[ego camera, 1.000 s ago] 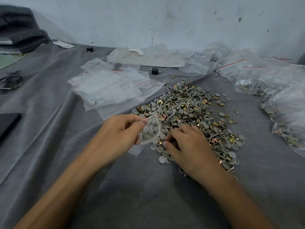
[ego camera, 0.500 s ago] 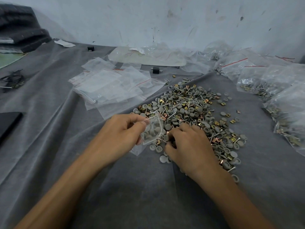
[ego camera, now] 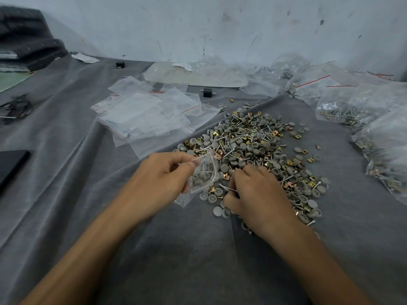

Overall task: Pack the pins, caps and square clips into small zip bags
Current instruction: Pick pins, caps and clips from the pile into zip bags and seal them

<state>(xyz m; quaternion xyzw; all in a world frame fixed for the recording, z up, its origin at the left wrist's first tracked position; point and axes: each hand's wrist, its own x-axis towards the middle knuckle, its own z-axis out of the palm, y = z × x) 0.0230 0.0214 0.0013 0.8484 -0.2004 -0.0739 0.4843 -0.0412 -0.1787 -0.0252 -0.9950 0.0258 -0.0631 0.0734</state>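
Filling: left hand (ego camera: 158, 179) pinches small clear zip bag (ego camera: 203, 176), right hand (ego camera: 257, 192) pinches silver pin (ego camera: 228, 187); next, drop it in.

Right hand (ego camera: 255, 192): fingers curl under the palm with the tips out of sight. One pin (ego camera: 228, 187) pokes out at the thumb; anything more in that grip is hidden. The hand also covers the near edge of the parts pile (ego camera: 248, 146).

Small zip bag (ego camera: 203, 175), pinched by left hand (ego camera: 158, 181): left side is behind the fingers. Contents are smeared through the plastic: grey caps, a pin or so, count unreadable. Can't tell if any clips are inside.

Filled bags (ego camera: 385, 150) on the right are cropped by the frame edge and blurred. Black flat slab (ego camera: 11, 164) at the left edge is cropped and unidentifiable. Dark stack (ego camera: 24, 40) top left is cropped. Dark tangle (ego camera: 17, 106) on the left of the table (ego camera: 198, 249) is too blurred to name.
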